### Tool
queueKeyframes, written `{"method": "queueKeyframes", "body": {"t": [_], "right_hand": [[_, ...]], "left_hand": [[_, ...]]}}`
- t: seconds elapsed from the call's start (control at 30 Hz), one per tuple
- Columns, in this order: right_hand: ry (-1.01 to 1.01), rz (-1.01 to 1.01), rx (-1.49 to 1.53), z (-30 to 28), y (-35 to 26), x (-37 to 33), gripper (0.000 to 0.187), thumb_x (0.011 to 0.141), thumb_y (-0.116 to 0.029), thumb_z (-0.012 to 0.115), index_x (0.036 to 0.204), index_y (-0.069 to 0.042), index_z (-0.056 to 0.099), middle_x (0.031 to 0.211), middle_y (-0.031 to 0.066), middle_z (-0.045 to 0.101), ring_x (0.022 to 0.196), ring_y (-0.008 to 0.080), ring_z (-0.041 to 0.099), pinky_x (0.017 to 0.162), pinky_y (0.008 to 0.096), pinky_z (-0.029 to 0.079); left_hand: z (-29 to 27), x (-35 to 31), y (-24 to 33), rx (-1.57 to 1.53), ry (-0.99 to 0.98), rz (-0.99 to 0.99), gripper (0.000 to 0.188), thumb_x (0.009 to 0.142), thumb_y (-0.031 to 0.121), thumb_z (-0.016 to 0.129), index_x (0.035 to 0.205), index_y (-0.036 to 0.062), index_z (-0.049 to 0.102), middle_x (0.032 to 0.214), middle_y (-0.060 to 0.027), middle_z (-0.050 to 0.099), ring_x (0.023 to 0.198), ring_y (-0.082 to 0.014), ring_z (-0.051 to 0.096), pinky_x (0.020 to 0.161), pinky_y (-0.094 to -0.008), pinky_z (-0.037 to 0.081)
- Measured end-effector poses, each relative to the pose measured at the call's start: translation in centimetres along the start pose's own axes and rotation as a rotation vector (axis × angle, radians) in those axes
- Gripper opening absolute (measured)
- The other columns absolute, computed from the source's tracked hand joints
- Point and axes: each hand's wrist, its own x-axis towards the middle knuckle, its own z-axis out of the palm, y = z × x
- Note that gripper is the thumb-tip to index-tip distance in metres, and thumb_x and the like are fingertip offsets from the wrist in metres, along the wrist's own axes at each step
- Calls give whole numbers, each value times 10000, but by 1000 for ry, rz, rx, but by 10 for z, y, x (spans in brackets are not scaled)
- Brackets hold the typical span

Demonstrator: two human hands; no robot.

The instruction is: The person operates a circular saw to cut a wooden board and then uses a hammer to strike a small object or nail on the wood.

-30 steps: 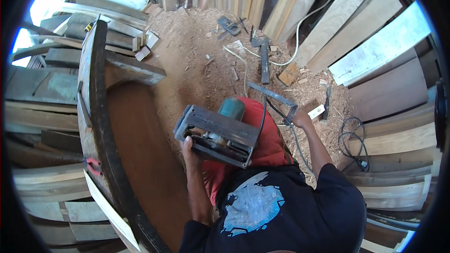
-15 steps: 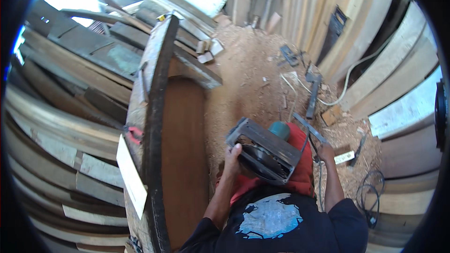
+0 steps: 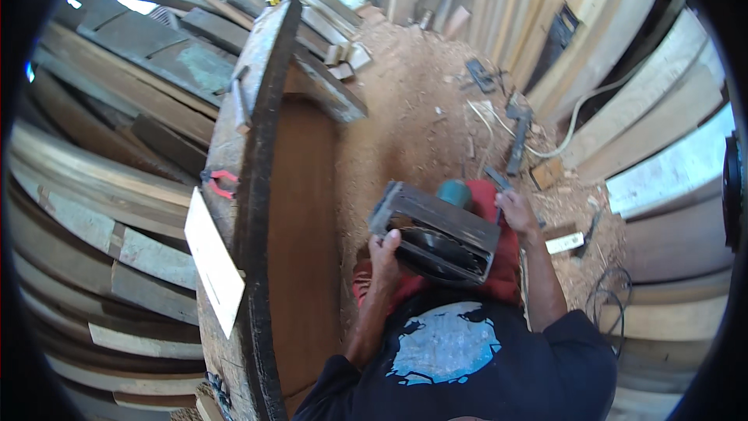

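Observation:
A circular saw (image 3: pixel 456 214) with a dark base plate and a green motor housing rests across my lap, tilted, its base plate facing up. My left hand (image 3: pixel 384 253) grips the saw's left end, thumb on the edge of the plate. At the saw's right side, my right hand (image 3: pixel 518 212) is closed around a grey metal bar-shaped tool (image 3: pixel 497 178); its exact kind is partly hidden by the fingers. The round dark blade area (image 3: pixel 436 253) faces my body.
A long wooden bench (image 3: pixel 226 242) stands left, bearing red-handled pliers (image 3: pixel 223 182), a white board (image 3: pixel 212 261) and a hammer-like tool (image 3: pixel 241 103). Planks (image 3: pixel 101 210) are stacked beyond. Dark tools (image 3: pixel 519 140) and a pale cord (image 3: pixel 573 136) lie on the sawdust floor; a handsaw (image 3: pixel 555 43) leans against upright boards.
My right hand has moved left and up, bringing the grey tool closer to the saw. The saw has turned slightly; my left hand still holds it.

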Motion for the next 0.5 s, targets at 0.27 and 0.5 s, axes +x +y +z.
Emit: {"method": "queueKeyframes", "body": {"t": [0.27,0.5], "right_hand": [[-138,165,442,51,-80,-14,347,1017,-293,598,823,-14,669,675,15,614,594,69,518,556,274,420],[-153,122,410,44,-81,19,340,1008,-295,596,1040,42,626,770,33,664,669,61,564,599,242,454]], "left_hand": [[-3,-35,13,95,75,174,680,838,488,736,1262,-18,575,1079,-98,674,963,-205,675,859,-361,551],[-35,-46,28,9,120,301,606,848,357,740,1281,-32,571,1149,-134,664,1031,-241,670,891,-409,565]]}}
